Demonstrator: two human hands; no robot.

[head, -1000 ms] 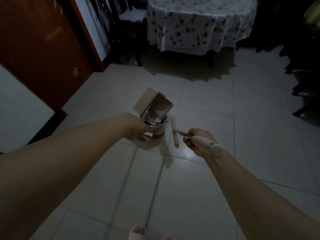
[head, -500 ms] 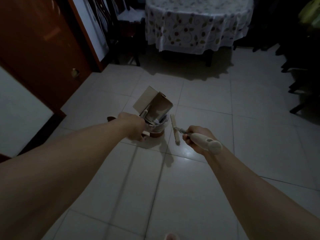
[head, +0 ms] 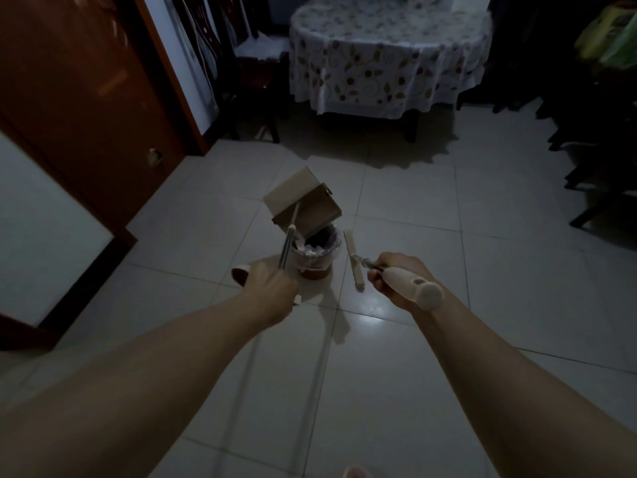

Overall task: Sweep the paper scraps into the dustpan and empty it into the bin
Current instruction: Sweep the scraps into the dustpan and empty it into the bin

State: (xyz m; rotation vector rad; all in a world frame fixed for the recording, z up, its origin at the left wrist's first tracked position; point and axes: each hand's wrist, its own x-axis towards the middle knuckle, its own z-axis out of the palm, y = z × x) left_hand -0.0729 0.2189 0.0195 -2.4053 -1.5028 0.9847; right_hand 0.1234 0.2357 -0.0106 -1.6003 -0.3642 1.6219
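**A:** Which step are you on?

**B:** The emptying, by the look of it. Your left hand (head: 272, 288) is curled round the metal handle of the dustpan (head: 303, 205), and you have the pan tipped up directly over the bin (head: 319, 253), its low edge at the bin's rim. White paper scraps (head: 312, 249) already lie inside the bin's liner. I can't tell whether anything is left in the pan, since you see mostly its back and side.

**A:** And your other hand?

**B:** Your right hand (head: 393, 279) is wrapped round the pale grip of the broom (head: 355, 262), fingers closed on it. Its head rests on the floor tile (head: 396, 215) just beside the bin, on its right. It is idle, out of the pan's way.

**A:** So what does the next move call for?

**B:** Judging from this, keep the pan's mouth over the opening and give it a gentle tilt or tap so the last bits fall in rather than onto the tiles. The bin is small and looks light, so don't knock its rim. The room is dim, so check the floor around the bin for strays before you set the tools down
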